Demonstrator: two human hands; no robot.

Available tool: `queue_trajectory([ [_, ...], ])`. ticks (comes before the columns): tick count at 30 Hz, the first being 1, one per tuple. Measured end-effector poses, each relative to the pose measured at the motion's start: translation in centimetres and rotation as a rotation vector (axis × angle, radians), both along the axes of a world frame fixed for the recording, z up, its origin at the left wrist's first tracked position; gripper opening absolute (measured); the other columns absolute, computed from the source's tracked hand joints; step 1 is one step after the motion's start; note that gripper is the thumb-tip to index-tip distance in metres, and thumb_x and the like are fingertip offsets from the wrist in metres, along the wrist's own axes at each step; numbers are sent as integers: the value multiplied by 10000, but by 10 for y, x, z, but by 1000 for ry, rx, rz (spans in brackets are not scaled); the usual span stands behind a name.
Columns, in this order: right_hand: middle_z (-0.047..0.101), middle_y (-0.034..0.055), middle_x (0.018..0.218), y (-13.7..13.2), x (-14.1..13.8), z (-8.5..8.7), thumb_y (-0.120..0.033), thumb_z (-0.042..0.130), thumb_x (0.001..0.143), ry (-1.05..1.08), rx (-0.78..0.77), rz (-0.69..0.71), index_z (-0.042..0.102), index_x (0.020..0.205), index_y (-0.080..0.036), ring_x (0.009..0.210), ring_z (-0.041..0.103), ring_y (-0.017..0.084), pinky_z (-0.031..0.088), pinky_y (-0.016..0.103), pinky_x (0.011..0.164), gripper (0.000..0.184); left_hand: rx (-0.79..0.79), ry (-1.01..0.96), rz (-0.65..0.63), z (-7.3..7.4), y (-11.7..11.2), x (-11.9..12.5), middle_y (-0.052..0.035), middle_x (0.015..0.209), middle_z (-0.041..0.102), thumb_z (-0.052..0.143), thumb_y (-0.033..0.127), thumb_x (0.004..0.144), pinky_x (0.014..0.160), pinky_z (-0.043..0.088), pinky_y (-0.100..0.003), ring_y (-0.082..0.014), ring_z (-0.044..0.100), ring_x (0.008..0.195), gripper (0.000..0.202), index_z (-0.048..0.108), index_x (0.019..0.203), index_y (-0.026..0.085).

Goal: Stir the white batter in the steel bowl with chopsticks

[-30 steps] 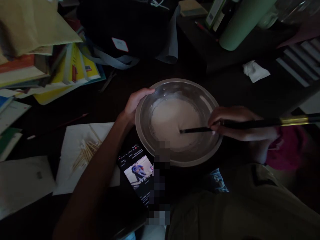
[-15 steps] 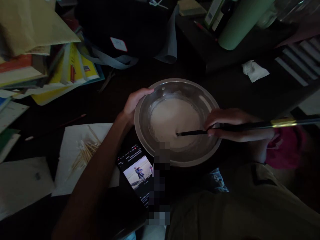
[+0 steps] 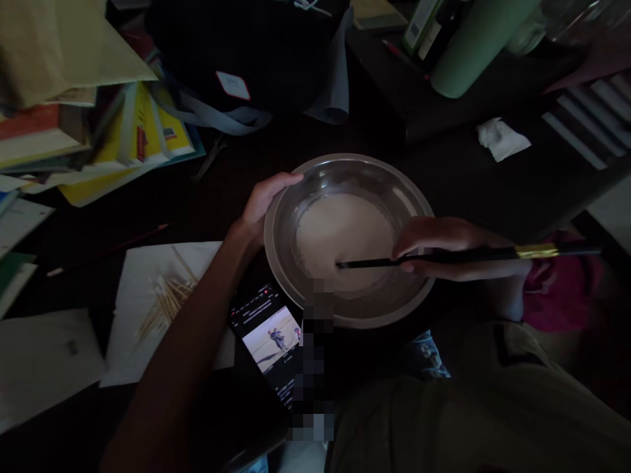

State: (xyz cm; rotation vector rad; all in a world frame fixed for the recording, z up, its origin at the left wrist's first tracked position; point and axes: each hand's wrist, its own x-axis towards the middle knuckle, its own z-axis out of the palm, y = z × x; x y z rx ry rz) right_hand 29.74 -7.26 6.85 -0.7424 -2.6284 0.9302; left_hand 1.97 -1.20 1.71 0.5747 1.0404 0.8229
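A metal bowl (image 3: 290,243) stands on the dark table with a pale, creamy liquid (image 3: 345,233) in it. My left hand (image 3: 263,200) is closed round the bowl's left rim, thumb over the edge. My right hand (image 3: 453,246) reaches over the right rim and pinches a long black stick with a gold band (image 3: 374,263). The stick lies almost level, and its tip dips into the liquid near the bowl's middle.
A phone (image 3: 269,338) with a lit screen lies just in front of the bowl. A white sheet with several thin wooden sticks (image 3: 165,305) is at the left. Stacked books (image 3: 98,131), a black bag (image 3: 256,52), a green bottle (image 3: 468,49) and a crumpled tissue (image 3: 500,139) crowd the back.
The stick's tip has slid leftward through the liquid, and my right hand has moved a little left with it. My left hand keeps its hold on the rim.
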Motion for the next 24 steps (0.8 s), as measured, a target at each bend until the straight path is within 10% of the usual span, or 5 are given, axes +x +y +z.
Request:
queue_trajectory([
  [7, 675, 42, 965, 0, 6, 1, -300, 555, 935, -145, 149, -391, 624, 1038, -240, 857, 649, 175, 514, 332, 755, 137, -7, -54, 44, -1, 1, 1, 6, 559, 619, 563, 226, 860, 626, 484, -244, -129, 578, 528, 189, 654, 971, 102],
  [15, 684, 11, 872, -1, -1, 2, -214, 582, 927, -20, 36, 18, 621, 1041, -201, 809, 647, 108, 499, 242, 704, 121, -27, -94, 6, 5, -1, 2, -32, 538, 628, 513, 223, 875, 557, 463, -225, -122, 569, 511, 208, 673, 806, 109],
  [21, 682, 37, 948, -2, 7, 3, -295, 546, 936, -161, 174, -383, 633, 1036, -226, 856, 655, 168, 502, 309, 746, 149, -15, -75, 0, 6, -3, 3, -6, 510, 609, 527, 237, 870, 548, 455, -221, -112, 538, 474, 215, 672, 891, 80],
  [24, 666, 22, 845, 0, 15, 11, -260, 556, 925, -121, 123, -275, 636, 961, -207, 767, 640, 139, 496, 276, 663, 102, -27, -70, 13, 5, -2, 2, -15, 511, 615, 534, 238, 865, 553, 458, -239, -122, 531, 470, 200, 671, 845, 94],
])
